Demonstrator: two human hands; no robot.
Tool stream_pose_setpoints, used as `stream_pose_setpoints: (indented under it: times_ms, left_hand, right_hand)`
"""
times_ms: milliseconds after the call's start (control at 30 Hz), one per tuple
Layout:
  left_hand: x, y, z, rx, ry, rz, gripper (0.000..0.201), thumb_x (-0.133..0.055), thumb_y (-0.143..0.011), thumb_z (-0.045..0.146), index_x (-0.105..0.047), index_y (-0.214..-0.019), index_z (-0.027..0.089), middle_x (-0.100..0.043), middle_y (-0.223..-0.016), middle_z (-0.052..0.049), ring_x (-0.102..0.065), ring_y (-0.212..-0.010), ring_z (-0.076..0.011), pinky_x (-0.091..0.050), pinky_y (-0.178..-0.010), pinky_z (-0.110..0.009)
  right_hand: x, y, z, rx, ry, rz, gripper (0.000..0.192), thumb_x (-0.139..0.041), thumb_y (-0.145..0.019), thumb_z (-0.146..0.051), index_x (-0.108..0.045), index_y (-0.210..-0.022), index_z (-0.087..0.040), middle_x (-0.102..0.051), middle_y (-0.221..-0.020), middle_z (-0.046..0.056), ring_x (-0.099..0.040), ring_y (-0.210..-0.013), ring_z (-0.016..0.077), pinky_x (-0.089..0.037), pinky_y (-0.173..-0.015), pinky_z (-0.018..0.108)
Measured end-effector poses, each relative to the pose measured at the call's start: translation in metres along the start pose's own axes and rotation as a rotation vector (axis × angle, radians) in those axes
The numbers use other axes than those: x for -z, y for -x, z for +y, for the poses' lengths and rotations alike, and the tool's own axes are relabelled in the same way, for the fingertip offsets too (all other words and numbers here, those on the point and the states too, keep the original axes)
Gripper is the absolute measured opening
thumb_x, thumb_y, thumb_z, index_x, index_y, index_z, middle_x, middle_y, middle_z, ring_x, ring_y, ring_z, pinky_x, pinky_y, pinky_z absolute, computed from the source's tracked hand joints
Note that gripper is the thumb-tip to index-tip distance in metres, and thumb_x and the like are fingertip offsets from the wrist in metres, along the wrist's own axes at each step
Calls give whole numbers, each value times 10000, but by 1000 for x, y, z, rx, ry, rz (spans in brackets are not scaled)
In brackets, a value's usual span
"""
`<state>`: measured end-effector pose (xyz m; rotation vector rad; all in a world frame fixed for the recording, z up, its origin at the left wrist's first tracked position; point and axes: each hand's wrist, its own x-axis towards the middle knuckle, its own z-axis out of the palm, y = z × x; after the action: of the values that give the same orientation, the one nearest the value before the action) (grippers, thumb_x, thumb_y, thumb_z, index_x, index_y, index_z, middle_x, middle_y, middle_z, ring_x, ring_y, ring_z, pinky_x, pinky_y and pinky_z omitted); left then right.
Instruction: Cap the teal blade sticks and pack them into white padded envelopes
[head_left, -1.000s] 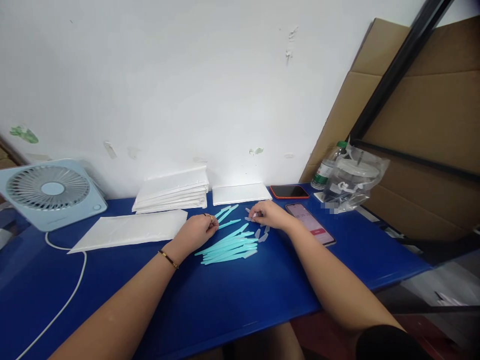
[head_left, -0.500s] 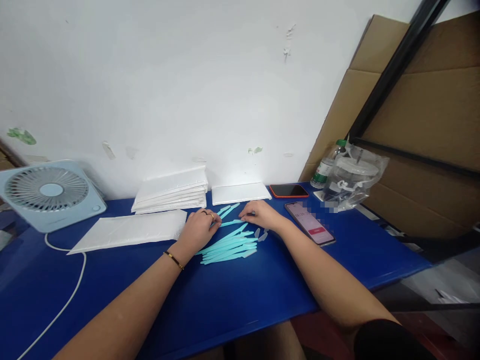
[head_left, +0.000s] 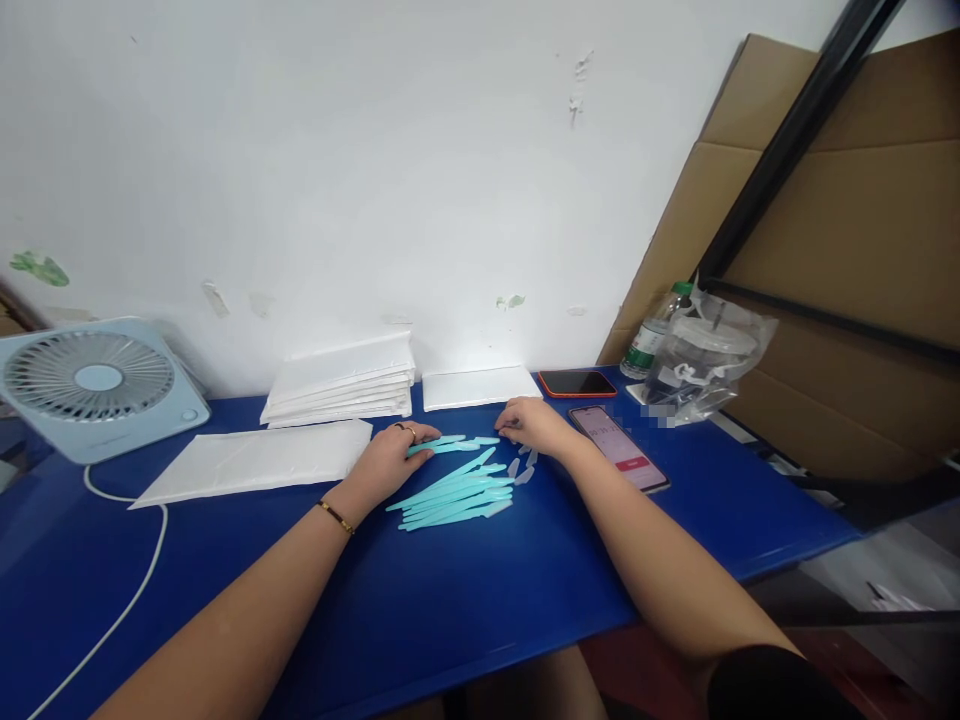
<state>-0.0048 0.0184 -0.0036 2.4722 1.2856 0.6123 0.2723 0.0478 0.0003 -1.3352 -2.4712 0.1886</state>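
Note:
My left hand [head_left: 386, 460] rests on the blue table [head_left: 480, 590] and pinches one end of a teal plastic stick [head_left: 448, 445] that lies level, pointing right. My right hand [head_left: 531, 424] is palm down at the stick's other end, fingertips pinched on a small clear cap [head_left: 491, 440] there. Just in front of both hands lies a pile of several more teal sticks [head_left: 457, 496]. A few loose clear caps [head_left: 519, 470] lie below my right hand.
A stack of white padded envelopes [head_left: 341, 385] and single ones [head_left: 255, 460] [head_left: 480, 387] lie against the wall. At the left stands a pale blue fan [head_left: 94, 385] with a white cable [head_left: 127, 600]. Two phones [head_left: 622, 448] [head_left: 577, 382], a bottle [head_left: 651, 340] and a plastic bag [head_left: 709, 362] lie right.
My left hand picked a teal stick from behind the pile and turned it level. My right hand moved in from the caps and met the stick's right end.

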Motion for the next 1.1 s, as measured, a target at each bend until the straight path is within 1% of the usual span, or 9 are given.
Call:
stream_pose_setpoints:
  times_ms: [67, 133, 233, 367, 500, 600, 667, 833, 1100]
  left_hand:
    - [4, 2, 6, 26, -38, 37, 302, -499, -825, 341, -588, -1096, 240, -600, -1107, -38, -533, -1002, -210, -422, -874, -341]
    - [7, 4, 14, 72, -76, 31, 267, -506, -810, 381, -618, -995, 224, -615, -1023, -43, -552, -927, -210, -439, -797, -328]
    - [6, 6, 25, 117, -74, -86, 254, -513, -783, 432, -634, -830, 214, -627, -862, -34, -572, -785, -190, -432, -660, -288]
    - [1, 8, 32, 131, -20, -203, 166, -531, -759, 360, -627, -772, 225, -641, -786, -11, -574, -708, -165, -400, -580, -253]
    - [4, 7, 32, 105, -93, -193, 127, -517, -754, 283, -632, -744, 229, -648, -766, -1, -570, -685, -157, -382, -571, -247]
    - [8, 7, 32, 39, -163, -183, 151, -511, -763, 303, -638, -735, 226, -643, -760, -13, -562, -673, -158, -367, -567, -252]
    - [8, 7, 31, -16, -234, -181, 183, -473, -780, 275, -615, -682, 214, -611, -680, -17, -545, -627, -153, -342, -553, -260]
    - [7, 8, 30, -81, -388, -170, 248, -395, -795, 212, -518, -580, 199, -500, -545, -13, -466, -514, -142, -238, -499, -275]
    - [18, 9, 25, -52, -349, -179, 231, -409, -792, 218, -516, -589, 192, -569, -631, -13, -489, -553, -137, -255, -517, -260]
  right_hand:
    - [5, 5, -1, -30, -24, 21, 144, -646, -737, -214, -698, -871, -212, -644, -866, 34, -573, -761, 148, -393, -658, 230]
    - [10, 10, -1, -101, -16, 67, 134, -651, -738, -270, -684, -850, -205, -638, -846, 37, -571, -735, 145, -389, -633, 228]
    - [13, 13, -1, -218, 12, 52, 137, -660, -726, -327, -672, -766, -196, -647, -783, 38, -572, -694, 149, -370, -579, 228]
    - [12, 12, -2, -272, -21, -46, 32, -683, -676, -223, -669, -683, -196, -670, -746, 27, -588, -700, 152, -367, -571, 217]
    - [16, 17, -2, -222, -139, -92, 40, -686, -637, -181, -658, -666, -187, -675, -739, 5, -592, -650, 127, -377, -556, 196]
    - [20, 21, -3, -135, -229, -156, 52, -678, -646, -187, -663, -695, -180, -646, -649, -18, -569, -559, 99, -368, -516, 180]
    - [20, 22, -5, -86, -253, -176, 58, -670, -660, -188, -672, -717, -175, -628, -611, -25, -556, -526, 90, -359, -501, 175]
    - [13, 18, -12, 33, -257, -150, 40, -652, -694, -167, -680, -719, -179, -642, -639, -17, -566, -561, 91, -366, -528, 183]
    - [5, 15, -17, 44, -236, -95, 84, -636, -710, -154, -697, -758, -185, -653, -676, 7, -578, -585, 110, -387, -546, 212]
